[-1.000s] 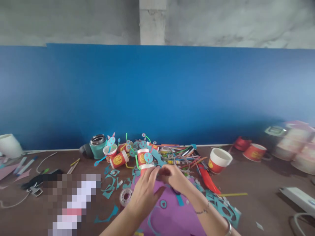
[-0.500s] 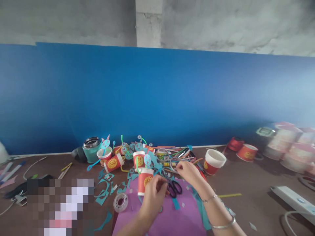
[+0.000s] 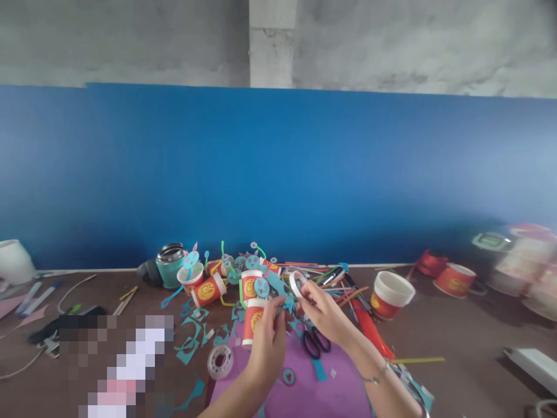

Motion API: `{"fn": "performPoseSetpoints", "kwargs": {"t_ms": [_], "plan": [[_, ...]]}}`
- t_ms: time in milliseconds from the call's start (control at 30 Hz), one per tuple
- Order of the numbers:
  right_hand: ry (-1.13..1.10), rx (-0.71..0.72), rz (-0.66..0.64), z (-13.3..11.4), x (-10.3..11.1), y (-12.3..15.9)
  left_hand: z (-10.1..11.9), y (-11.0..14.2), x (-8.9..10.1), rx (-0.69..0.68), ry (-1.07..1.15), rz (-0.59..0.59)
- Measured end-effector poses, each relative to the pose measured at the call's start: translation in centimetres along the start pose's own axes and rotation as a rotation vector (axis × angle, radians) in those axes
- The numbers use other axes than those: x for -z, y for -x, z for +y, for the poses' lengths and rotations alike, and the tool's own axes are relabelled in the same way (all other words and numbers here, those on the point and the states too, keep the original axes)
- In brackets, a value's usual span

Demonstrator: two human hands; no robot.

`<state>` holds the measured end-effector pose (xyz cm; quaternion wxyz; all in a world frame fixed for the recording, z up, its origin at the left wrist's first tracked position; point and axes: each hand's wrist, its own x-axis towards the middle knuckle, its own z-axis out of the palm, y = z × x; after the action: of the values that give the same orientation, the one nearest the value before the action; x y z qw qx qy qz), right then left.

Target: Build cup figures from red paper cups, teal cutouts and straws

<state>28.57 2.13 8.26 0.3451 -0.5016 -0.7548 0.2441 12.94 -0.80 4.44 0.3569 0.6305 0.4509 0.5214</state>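
My right hand (image 3: pixel 324 313) grips a white roll of tape (image 3: pixel 293 284), held up on edge above the pile of straws and pens. The fingers of my left hand (image 3: pixel 268 337) are pinched together; what is between them is too small to name. Just behind that hand stands a red and white paper cup (image 3: pixel 250 322), partly covered by it. Beneath my hands lies a purple sheet (image 3: pixel 331 395). Scissors (image 3: pixel 311 343) with black handles rest on it, along with a small round blue paper piece (image 3: pixel 289 377) bearing a pink mark.
Several decorated paper cups (image 3: pixel 209 290) cluster at the back left, near a teal flask (image 3: pixel 169 267). A clear tape roll (image 3: pixel 220 361) lies left of the purple sheet. Stacked cups (image 3: pixel 393 295) and a red pouch (image 3: pixel 374 331) are to the right. Blue paper scraps (image 3: pixel 189 348) litter the table.
My right hand has taken the white tape roll from the pile, lifting it and bringing it nearer my left hand. My left hand stays pinched by the cup. The view has shifted slightly.
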Motion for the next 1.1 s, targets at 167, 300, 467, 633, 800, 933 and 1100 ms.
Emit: {"fn": "performPoseSetpoints", "kwargs": {"t_ms": [167, 300, 467, 633, 800, 933, 1100], "plan": [[-0.087, 0.036, -0.042, -1.5, -0.4, 0.5, 0.0, -0.4, 0.3, 0.05, 0.009, 0.072], [-0.071, 0.041, -0.081, -1.7, -0.4, 0.5, -0.1, -0.5, 0.3, -0.004, -0.004, 0.119], [-0.11, 0.044, -0.11, -2.1, -0.6, 0.6, 0.0, -0.6, 0.5, -0.122, -0.124, 0.074], [-0.131, 0.083, -0.118, -2.6, -0.6, 0.7, -0.2, -0.6, 0.7, -0.142, -0.187, 0.094], [-0.104, 0.085, -0.109, -3.0, -0.4, 0.8, -0.3, -0.7, 0.7, -0.186, -0.176, 0.077], [-0.032, 0.096, -0.091, -2.8, -0.3, 0.8, 0.1, -0.5, 0.9, -0.215, -0.213, 0.04], [0.1, 0.13, -0.059, -2.5, -0.5, 0.9, 0.7, -0.7, 0.9, -0.092, -0.169, 0.089]]}}
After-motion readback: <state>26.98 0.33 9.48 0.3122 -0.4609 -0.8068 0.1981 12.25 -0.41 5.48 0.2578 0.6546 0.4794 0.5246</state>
